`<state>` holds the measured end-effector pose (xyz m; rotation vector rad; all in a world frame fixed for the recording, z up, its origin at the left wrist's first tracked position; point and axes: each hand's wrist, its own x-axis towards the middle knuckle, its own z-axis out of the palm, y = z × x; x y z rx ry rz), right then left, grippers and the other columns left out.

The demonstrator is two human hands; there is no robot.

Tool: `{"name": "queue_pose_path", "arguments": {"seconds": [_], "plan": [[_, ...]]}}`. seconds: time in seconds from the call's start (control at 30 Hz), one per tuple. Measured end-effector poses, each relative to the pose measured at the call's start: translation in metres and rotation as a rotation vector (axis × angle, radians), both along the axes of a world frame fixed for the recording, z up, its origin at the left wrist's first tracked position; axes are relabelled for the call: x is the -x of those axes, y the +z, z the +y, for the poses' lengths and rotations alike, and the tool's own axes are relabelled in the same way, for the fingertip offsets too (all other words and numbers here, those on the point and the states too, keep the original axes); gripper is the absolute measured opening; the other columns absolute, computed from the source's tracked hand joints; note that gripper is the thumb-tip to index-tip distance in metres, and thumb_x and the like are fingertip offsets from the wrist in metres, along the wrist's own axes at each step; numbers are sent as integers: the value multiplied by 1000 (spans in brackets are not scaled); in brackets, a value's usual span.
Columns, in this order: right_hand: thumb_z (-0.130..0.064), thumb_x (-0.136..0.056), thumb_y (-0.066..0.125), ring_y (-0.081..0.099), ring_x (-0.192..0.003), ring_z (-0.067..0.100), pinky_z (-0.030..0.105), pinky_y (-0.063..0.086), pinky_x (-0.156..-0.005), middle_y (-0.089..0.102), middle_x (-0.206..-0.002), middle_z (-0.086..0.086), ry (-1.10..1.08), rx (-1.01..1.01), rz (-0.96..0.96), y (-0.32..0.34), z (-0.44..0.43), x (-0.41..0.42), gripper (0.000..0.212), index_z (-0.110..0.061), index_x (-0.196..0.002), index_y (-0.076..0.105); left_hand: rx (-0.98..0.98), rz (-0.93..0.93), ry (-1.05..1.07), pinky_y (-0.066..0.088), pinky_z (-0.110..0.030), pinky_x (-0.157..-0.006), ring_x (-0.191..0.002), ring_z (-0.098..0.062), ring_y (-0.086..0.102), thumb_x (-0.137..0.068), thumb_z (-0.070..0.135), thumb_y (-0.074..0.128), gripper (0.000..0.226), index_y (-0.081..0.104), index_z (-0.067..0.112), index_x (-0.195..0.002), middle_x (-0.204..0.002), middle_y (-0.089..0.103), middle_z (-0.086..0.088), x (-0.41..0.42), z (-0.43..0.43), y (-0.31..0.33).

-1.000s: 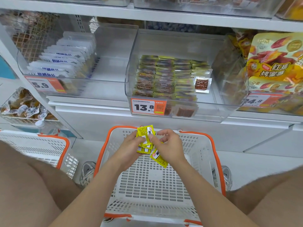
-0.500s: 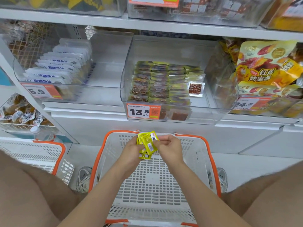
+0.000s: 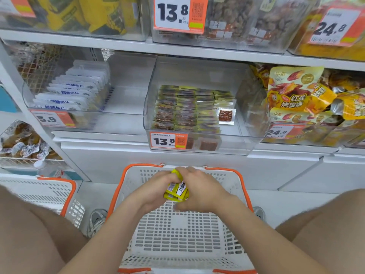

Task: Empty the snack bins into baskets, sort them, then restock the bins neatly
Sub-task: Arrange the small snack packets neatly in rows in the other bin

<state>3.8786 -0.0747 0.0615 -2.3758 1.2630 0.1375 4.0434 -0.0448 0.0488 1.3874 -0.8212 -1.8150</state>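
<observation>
Both hands meet over a white basket with an orange rim [image 3: 243,186] on the floor between my knees. My left hand [image 3: 156,190] and my right hand [image 3: 199,192] together grip a small stack of yellow snack packets [image 3: 176,191], squeezed between the palms. Above them on the shelf stands a clear bin [image 3: 248,143] with a 13.8 price tag; several rows of the same small packets [image 3: 185,109] lie flat in its left half, and a single red-brown packet [image 3: 226,115] lies apart to their right.
A second white and orange basket [image 3: 49,191] sits on the floor at the left. Left on the shelf, a clear bin [image 3: 126,119] holds upright white packets [image 3: 75,91]. Yellow sweet-potato bags [image 3: 296,95] fill the right bin. More bins stand on the shelf above.
The hands have closed together round the yellow packets, gathering the loose ones into one stack. The camera has tilted up, so more of the upper shelf shows.
</observation>
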Motion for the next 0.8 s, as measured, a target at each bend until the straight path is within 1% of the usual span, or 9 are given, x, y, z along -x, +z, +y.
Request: {"name": "queue_pose_path", "arguments": {"seconds": [0.07, 0.13, 0.23, 0.33, 0.5, 0.57, 0.67, 0.73, 0.8], "plan": [[-47, -69, 78, 67, -101, 29, 43, 57, -77, 65, -108, 0, -1, 73, 1, 12, -3, 3, 54, -29, -112, 52, 2, -47, -75, 56, -34, -72, -78, -23, 69, -96, 2, 48, 21, 68, 2, -104, -93, 72, -18, 3, 2, 13], [-39, -70, 80, 65, -98, 29, 43, 55, -77, 64, -105, 2, 6, 97, -26, 24, -1, 4, 49, -25, -109, 53, 18, -75, -109, 54, -38, -77, -81, -23, 68, -96, 6, 48, 21, 68, 4, -104, -93, 72, -16, 9, 3, 29], [-38, -73, 86, 55, -121, 23, 40, 52, -96, 49, -134, 1, 39, 83, -153, 50, 14, 14, 95, -27, -150, 33, 54, -48, -105, 51, -41, -78, -88, -28, 69, -95, 4, 51, 27, 64, -6, -116, -100, 70, -28, 17, 5, 53], [-57, -71, 87, 46, -132, 3, 30, 46, -109, 33, -150, -15, -82, -102, -426, 89, 26, 32, 120, -41, -161, 10, 105, 18, -76, 55, -37, -77, -91, -28, 70, -95, -4, 51, 32, 63, -2, -124, -107, 72, -27, 17, 8, 80], [-29, -106, 59, 70, -102, 7, 26, 55, -88, 65, -127, -15, -322, -244, -880, 112, 13, 44, 45, -31, -149, 45, 341, 150, 108, 59, -39, -67, -88, -28, 71, -95, -8, 46, 35, 61, 7, -123, -105, 74, -15, 36, 1, 124], [-29, -111, 47, 64, -112, -1, 27, 52, -97, 65, -129, -16, -322, -220, -901, 110, 13, 39, 32, -37, -142, 51, 402, 63, 176, 56, -40, -68, -87, -26, 67, -88, 4, 53, 32, 60, 17, -117, -97, 72, -7, 47, -8, 132], [-26, -111, 48, 64, -123, 9, 41, 54, -105, 67, -132, -10, -448, -310, -1017, 117, 9, 34, 31, -35, -140, 52, 495, -154, 104, 53, -55, -94, -112, -29, 63, -60, 33, 60, 51, 68, 32, -111, -118, 67, -11, 50, -21, 140], [-25, -108, 52, 69, -115, 14, 39, 56, -100, 72, -123, -5, -519, -259, -1005, 123, -9, 41, 27, -28, -134, 56, 577, -341, 13, 42, -55, -114, -128, -29, 54, -61, 38, 58, 67, 65, 34, -127, -134, 55, -11, 49, -32, 143], [-32, -101, 54, 68, -101, 18, 36, 54, -89, 72, -108, -2, -639, -152, -924, 135, -30, 51, 25, -19, -120, 62, 748, -718, -41, 29, -40, -123, -138, -21, 39, -71, 33, 53, 82, 40, 27, -152, -141, 37, 0, 52, -35, 150]]}}
